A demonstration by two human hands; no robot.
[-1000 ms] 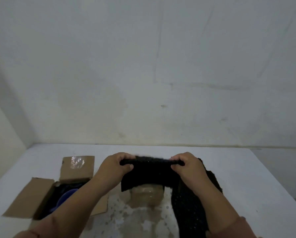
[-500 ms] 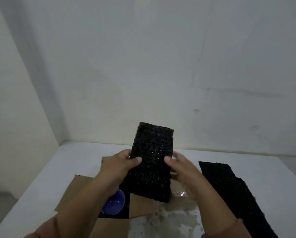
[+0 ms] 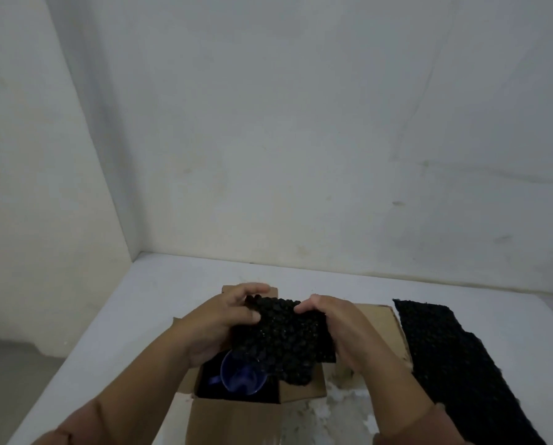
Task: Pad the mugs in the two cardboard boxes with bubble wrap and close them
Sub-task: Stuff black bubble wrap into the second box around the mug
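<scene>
While two hands grip one bubble wrap piece [image 3: 283, 335], one mug [image 3: 241, 375]

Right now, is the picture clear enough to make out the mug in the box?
Head view: dim, flat light and a soft image; the blue mug shows as a faint shape in the dark box; the black bubble wrap has little texture; wide-angle bending at the edges.
</scene>
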